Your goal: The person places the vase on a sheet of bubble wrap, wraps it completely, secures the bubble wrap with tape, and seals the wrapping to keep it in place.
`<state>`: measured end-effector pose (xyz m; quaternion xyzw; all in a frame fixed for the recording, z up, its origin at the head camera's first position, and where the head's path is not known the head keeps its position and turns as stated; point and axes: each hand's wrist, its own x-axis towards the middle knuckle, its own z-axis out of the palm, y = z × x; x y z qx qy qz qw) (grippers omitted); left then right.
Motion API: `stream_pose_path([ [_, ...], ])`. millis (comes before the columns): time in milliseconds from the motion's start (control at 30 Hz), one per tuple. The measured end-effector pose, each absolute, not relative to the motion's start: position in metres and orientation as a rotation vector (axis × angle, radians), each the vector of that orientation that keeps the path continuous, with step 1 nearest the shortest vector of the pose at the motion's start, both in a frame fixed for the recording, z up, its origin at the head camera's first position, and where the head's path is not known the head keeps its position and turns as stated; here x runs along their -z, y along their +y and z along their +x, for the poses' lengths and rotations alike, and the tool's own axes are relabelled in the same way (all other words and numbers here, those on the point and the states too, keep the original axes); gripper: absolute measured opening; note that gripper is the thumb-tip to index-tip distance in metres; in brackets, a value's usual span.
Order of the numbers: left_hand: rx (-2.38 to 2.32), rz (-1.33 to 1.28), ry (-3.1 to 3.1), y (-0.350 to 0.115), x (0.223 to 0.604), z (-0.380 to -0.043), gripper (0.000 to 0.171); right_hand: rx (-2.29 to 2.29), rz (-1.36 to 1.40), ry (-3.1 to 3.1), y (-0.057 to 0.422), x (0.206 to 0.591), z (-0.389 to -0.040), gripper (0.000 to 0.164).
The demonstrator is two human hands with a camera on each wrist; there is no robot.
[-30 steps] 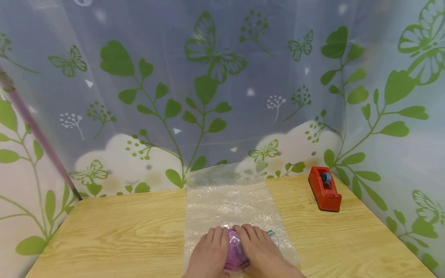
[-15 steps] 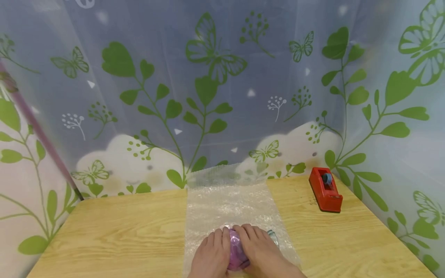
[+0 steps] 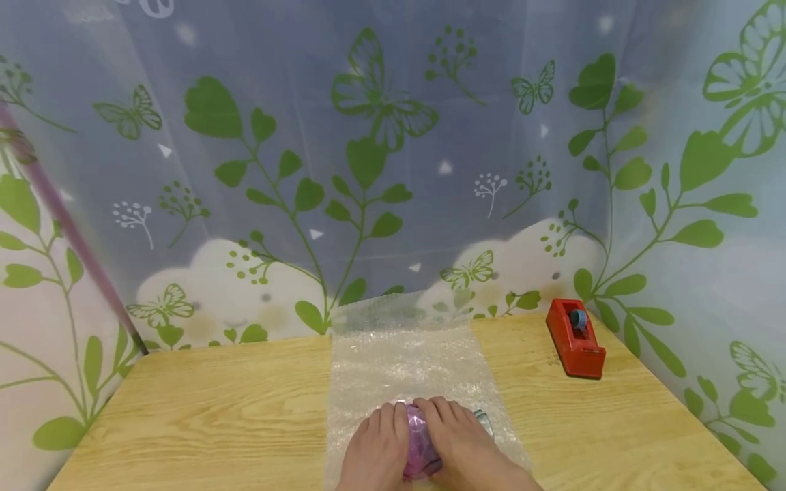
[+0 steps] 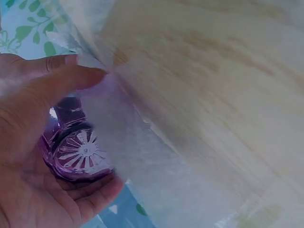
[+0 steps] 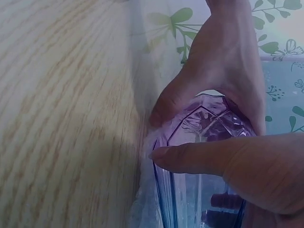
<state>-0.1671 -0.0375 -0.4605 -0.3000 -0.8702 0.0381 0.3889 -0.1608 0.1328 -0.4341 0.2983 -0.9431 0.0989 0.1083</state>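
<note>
A faceted glass vase (image 3: 420, 447), purple fading to blue, lies on its side at the near end of a sheet of bubble wrap (image 3: 405, 361). Its bluish rim (image 3: 483, 420) sticks out to the right of my hands. In the left wrist view its round base (image 4: 84, 151) shows a starburst pattern. My left hand (image 3: 376, 447) grips the vase from the base side, thumb against the wrap's near edge. Close beside it, my right hand (image 3: 463, 443) holds the vase's body, fingers over the top and thumb (image 5: 190, 157) on the near side.
At the right rear of the wooden table (image 3: 233, 416) stands a red tape dispenser (image 3: 576, 337) with a small blue roll. The far end of the bubble wrap leans up against the patterned curtain (image 3: 393, 170). A pinkish pole (image 3: 74, 232) slants down at the left.
Both hands and the vase have shifted very slightly to the right in the head view. The camera has tilted a little; the grip looks the same.
</note>
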Motion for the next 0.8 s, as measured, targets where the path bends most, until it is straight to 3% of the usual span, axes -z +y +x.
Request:
stream_pose_path([
  [333, -0.061, -0.768, -2.386, -0.037, 0.451, -0.164, 0.090, -0.388, 0.986, -2.806, 0.142, 0.433, -0.164, 0.097],
  [567, -0.049, -0.792, -2.446, -0.037, 0.445, -0.163, 0.107, -0.367, 1.084, -2.722, 0.149, 0.437, -0.159, 0.104],
  [800, -0.034, -0.817, -2.533, -0.036, 0.437, -0.164, 0.099, -0.354, 0.918, -2.804, 0.141, 0.447, -0.157, 0.114],
])
